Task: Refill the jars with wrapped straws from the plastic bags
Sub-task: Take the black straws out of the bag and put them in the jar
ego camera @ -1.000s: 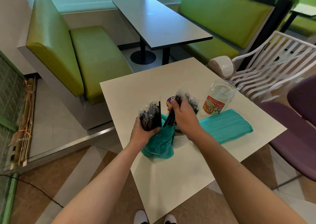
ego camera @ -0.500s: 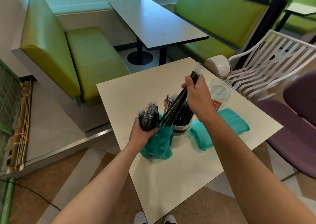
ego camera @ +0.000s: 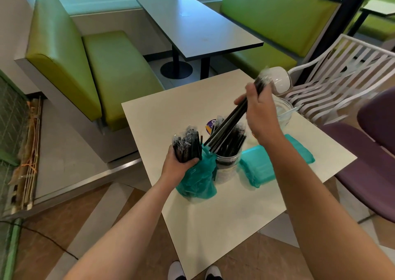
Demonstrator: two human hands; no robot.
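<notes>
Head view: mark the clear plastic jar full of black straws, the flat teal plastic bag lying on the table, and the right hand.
Clear plastic jar full of black straws (ego camera: 227, 167), head view, on its transparent side wall.
Flat teal plastic bag (ego camera: 259, 166), head view, on its upper face.
Right hand (ego camera: 261, 114), head view, on the back of the hand.

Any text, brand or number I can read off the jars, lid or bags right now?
Nothing can be read.
Purple lid behind the straw jar: a printed design, too blurred to read.
Straw jar: a dark band low on its wall, no legible letters.
Teal bags: no print shows.
</notes>
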